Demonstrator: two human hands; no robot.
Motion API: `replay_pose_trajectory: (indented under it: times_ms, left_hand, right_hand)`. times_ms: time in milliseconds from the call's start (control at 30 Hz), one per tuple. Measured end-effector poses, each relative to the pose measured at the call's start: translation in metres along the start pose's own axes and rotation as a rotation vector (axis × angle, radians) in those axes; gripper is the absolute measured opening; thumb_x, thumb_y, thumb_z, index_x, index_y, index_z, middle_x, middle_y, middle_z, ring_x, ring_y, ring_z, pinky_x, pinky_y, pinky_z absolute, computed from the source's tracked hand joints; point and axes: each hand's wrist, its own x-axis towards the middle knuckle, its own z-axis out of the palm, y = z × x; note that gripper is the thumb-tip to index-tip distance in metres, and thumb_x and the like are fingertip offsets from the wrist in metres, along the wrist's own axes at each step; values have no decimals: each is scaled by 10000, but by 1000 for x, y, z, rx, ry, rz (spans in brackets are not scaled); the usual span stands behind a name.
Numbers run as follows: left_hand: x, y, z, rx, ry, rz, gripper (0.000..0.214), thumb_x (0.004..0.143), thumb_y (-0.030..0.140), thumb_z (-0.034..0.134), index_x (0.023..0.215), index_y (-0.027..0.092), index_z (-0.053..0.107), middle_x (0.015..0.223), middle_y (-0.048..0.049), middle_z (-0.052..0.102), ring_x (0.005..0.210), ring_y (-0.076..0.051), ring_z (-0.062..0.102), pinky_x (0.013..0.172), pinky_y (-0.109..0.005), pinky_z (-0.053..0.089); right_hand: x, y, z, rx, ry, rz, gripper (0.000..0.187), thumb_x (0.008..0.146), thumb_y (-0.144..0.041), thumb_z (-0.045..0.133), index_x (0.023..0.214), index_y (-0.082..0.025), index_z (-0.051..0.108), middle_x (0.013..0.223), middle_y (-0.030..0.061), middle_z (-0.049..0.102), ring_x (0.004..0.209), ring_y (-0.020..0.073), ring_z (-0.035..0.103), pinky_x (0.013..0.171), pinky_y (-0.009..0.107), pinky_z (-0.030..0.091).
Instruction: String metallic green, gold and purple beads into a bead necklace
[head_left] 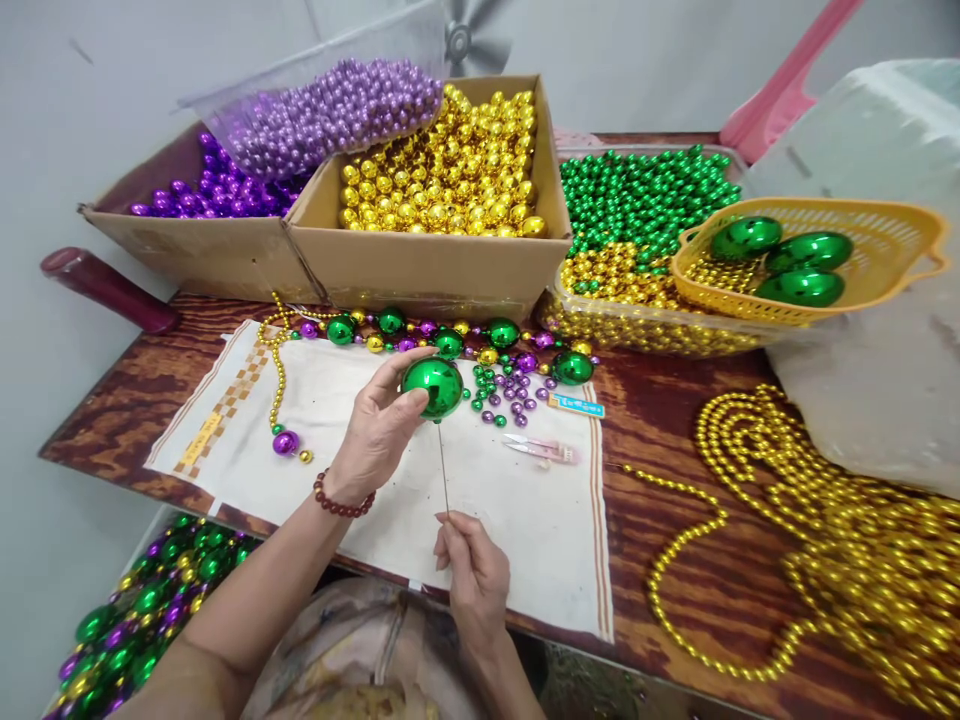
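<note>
My left hand [382, 425] is closed around a large shiny green ball bead [433, 388], thumb in front and fingers behind. Below it my right hand [472, 565] pinches the lower end of a thin needle-like wire [443, 465], whose upper end meets the underside of the bead. Behind the bead runs a strand of green, purple and gold beads [390, 322] across the far side of the white cloth [360, 400]. Its left end, with gold beads and a purple ball [286, 443], trails onto the cloth. Loose small purple and green beads [517, 390] lie right of my left hand.
Pink-handled snips [541, 449] and a blue label [576, 405] lie on the cloth's right. Boxes of purple and gold beads [431, 265] line the back. A yellow basket [892, 215] holds green balls. Gold bead strands [862, 570] cover the right side. A dark red bottle [109, 290] stands left.
</note>
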Motion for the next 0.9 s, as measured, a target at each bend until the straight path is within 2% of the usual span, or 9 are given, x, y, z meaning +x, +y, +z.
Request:
replay_pose_trajectory:
  times_ms: [167, 433, 600, 767, 900]
  left_hand:
    - [1, -1, 2, -20, 3, -27, 420, 772, 390, 805, 1162, 278, 698, 1142, -46, 667, 935, -157, 642, 783, -270, 551]
    - [-5, -6, 5, 2, -21, 7, 447, 767, 390, 809, 1186, 283, 698, 1121, -44, 677, 925, -152, 635, 795, -260, 543]
    - [-17, -15, 5, 64, -43, 7, 453, 767, 388, 805, 1188, 258, 699, 1098, -59, 664, 935, -171, 626, 798, -261, 549]
    - [-26, -15, 5, 161, -41, 116, 459, 772, 395, 805, 1205, 285, 703, 1178, -58, 605, 1061, -194, 589, 873, -252, 531]
    - [-28, -12, 8, 173, -50, 171, 468, 757, 392, 818, 1203, 299, 711, 1157, -56, 591, 1067, -190, 578, 864, -233, 534]
  right_hand:
    - [2, 0, 2, 5, 2, -19, 199, 1007, -238, 489, 984, -173, 675, 656, -8, 628, 497, 106, 557, 468, 218, 458]
    - [5, 3, 9, 38, 34, -28, 197, 1012, -232, 479, 984, -171, 665, 653, -11, 631, 506, 109, 573, 497, 224, 473]
    - [14, -3, 18, 51, 111, -63, 196, 1016, -210, 465, 974, -189, 655, 624, -39, 598, 511, 105, 566, 523, 225, 460]
    - [22, -8, 22, 37, 112, -127, 197, 1012, -167, 461, 985, -207, 652, 611, -56, 573, 526, 95, 564, 542, 215, 434]
    - [23, -7, 21, 17, 110, -161, 211, 1002, -136, 453, 996, -211, 651, 626, -53, 590, 527, 93, 561, 540, 213, 425]
